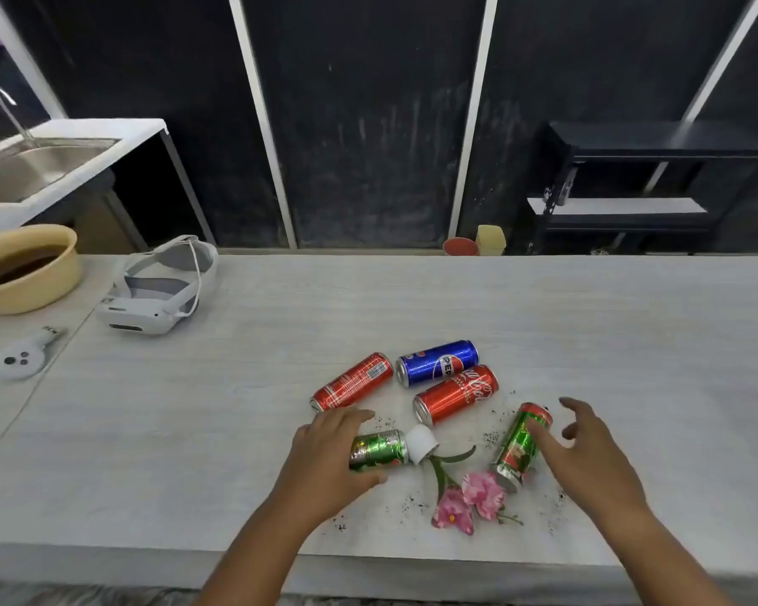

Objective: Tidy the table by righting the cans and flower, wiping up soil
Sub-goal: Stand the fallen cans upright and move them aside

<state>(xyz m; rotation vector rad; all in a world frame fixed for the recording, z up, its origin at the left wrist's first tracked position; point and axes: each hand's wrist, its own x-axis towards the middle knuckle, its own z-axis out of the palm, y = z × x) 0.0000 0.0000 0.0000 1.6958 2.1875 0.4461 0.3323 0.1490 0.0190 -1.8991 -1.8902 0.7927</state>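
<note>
left hand (pixel 324 448) grips a green can (pixel 377 450) low centre, hiding its end; right hand (pixel 587 448) spread, maybe touching the other green can (pixel 521 443). Between them the flower (pixel 469 496) lies; headset (pixel 158 290) upper left.

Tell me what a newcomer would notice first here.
A blue can and two red cans lie toppled on the table. The left hand grips a green can beside a tipped white pot, its pink flower lying among soil specks near the front edge. The right hand reaches, open, for the second green can.
</note>
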